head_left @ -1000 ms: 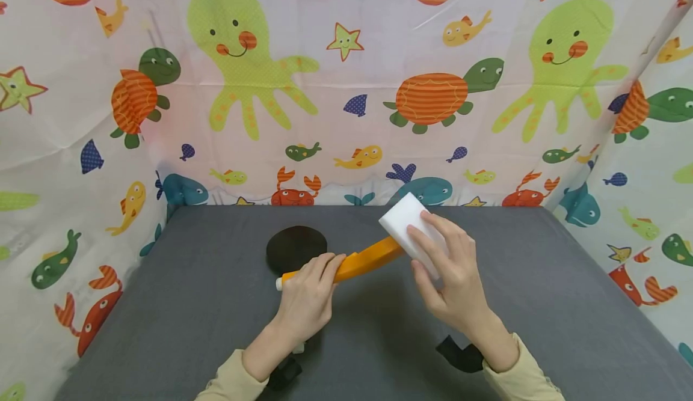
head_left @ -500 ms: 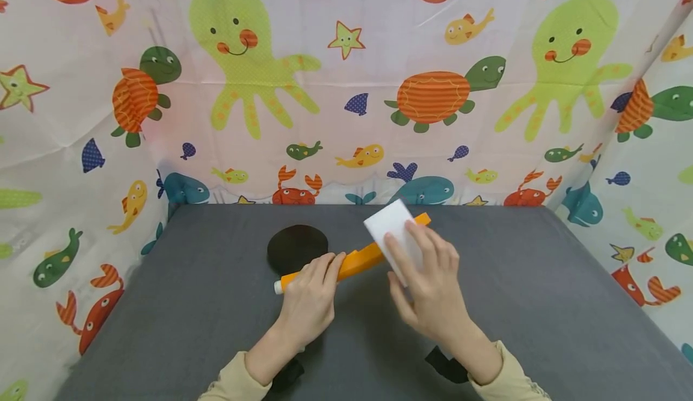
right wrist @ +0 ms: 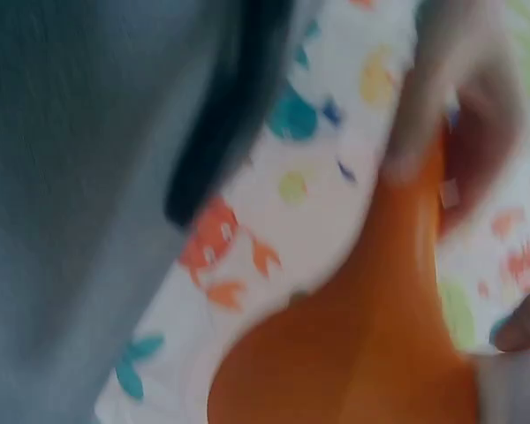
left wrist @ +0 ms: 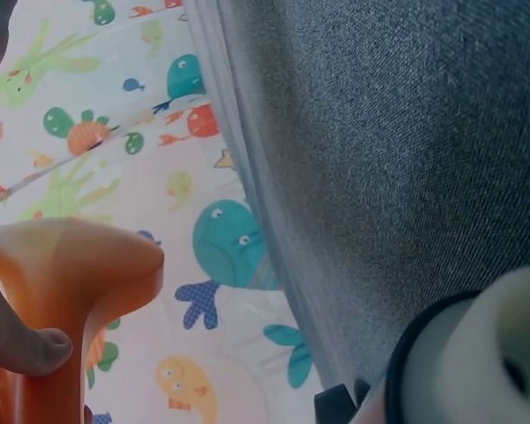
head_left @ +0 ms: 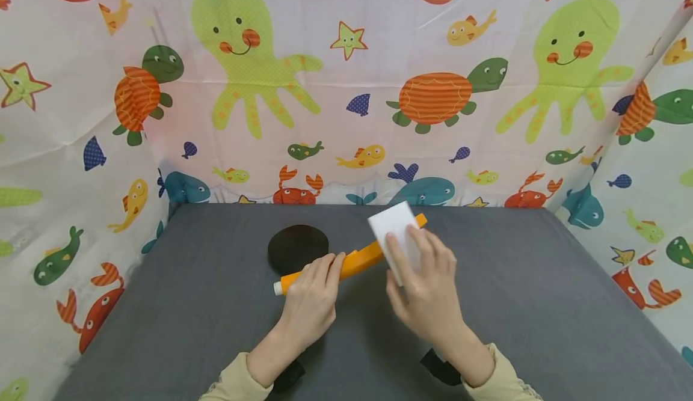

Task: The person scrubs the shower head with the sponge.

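In the head view, my left hand (head_left: 311,302) grips a long orange plastic tool (head_left: 360,260) near its white-capped end. The tool slants up to the right above the table. With fingers and thumb, my right hand (head_left: 430,290) holds a white block-shaped sponge (head_left: 393,223) against the tool's far part, hiding some of it. The tool's tip shows past the sponge. Up close, the orange tool (left wrist: 53,274) flares into a broad head in the left wrist view. Blurred in the right wrist view are the widening orange tool (right wrist: 362,327) and the sponge's edge (right wrist: 517,389).
A flat black disc (head_left: 298,249) lies on the grey cloth-covered table (head_left: 541,305), behind my left hand. A white curtain (head_left: 346,88) printed with sea animals walls the back and both sides. Black pieces (head_left: 441,368) show beneath the wrists.
My right hand has moved left and slightly down along the orange tool with the sponge, then barely shifted. The tool's tip has come into view past the sponge. My left hand stays nearly still.
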Demonstrator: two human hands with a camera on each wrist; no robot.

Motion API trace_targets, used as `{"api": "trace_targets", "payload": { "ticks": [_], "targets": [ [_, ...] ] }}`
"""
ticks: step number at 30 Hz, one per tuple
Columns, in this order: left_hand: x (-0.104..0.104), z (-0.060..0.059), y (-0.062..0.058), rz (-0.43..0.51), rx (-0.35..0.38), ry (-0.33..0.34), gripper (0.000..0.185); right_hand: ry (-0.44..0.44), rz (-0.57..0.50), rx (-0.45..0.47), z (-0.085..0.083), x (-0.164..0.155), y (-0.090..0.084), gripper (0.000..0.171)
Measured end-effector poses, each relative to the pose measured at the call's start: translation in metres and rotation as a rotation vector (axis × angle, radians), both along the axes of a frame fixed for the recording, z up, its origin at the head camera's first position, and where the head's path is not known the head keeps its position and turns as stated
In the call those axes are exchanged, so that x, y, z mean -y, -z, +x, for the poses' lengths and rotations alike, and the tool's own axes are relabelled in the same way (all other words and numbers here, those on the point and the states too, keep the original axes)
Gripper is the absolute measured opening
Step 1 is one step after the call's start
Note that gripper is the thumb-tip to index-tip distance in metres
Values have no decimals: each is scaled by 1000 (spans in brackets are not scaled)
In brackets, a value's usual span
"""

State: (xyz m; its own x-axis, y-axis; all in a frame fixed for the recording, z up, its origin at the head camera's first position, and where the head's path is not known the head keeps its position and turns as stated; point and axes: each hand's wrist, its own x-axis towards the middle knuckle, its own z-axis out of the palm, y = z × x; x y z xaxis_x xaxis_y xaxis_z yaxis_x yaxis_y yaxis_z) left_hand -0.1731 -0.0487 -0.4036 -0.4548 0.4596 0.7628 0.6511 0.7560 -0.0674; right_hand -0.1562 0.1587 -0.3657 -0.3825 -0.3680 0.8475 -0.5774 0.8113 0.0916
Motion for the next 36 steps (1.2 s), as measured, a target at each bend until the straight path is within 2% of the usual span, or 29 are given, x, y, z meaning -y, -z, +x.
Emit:
{"api": "trace_targets", "payload": {
  "ticks": [4, 6, 8, 10, 14, 17, 20, 22, 24, 27, 29, 32, 34, 36],
  "targets": [
    [-2, -1, 1, -9, -29, 3, 47, -42, 159, -42, 3, 13, 13, 43],
    [-2, -1, 2, -16, -36, 2, 48, -35, 172, -47, 2, 11, 13, 44],
    [-3, -1, 2, -22, -34, -1, 49, -19, 113, -27, -3, 3, 8, 45],
    [-3, 0, 3, -30, -31, -4, 50, 11, 7, 10, -8, -7, 1, 48],
    [-3, 0, 3, -43, -32, -9, 52, 68, -207, 147, -15, -26, -9, 52],
    [-3, -1, 3, -44, -39, -5, 52, 29, -245, 172, -12, -29, -8, 52],
    [-3, -1, 2, -33, -29, 3, 51, -66, -184, 93, -9, -25, -9, 49],
    [-3, -1, 3, -20, -31, 13, 50, -100, -167, 27, -10, -24, -11, 48],
    [-4, -1, 3, 1, -38, 27, 50, -94, -210, 46, -13, -30, -14, 48],
    [-5, -2, 6, 67, -43, 71, 53, -58, -370, 171, -19, -42, -15, 48],
    [-5, -2, 8, 147, -5, 123, 53, -37, -471, 284, -21, -49, -14, 48],
    [-5, 0, 8, 311, 144, 226, 52, -52, -541, 394, -19, -51, -11, 51],
    [-5, 3, 7, 440, 298, 304, 50, -90, -531, 376, -18, -48, -8, 50],
    [-5, 5, 5, 569, 467, 373, 50, -134, -470, 285, -16, -42, -6, 47]
  ]
}}
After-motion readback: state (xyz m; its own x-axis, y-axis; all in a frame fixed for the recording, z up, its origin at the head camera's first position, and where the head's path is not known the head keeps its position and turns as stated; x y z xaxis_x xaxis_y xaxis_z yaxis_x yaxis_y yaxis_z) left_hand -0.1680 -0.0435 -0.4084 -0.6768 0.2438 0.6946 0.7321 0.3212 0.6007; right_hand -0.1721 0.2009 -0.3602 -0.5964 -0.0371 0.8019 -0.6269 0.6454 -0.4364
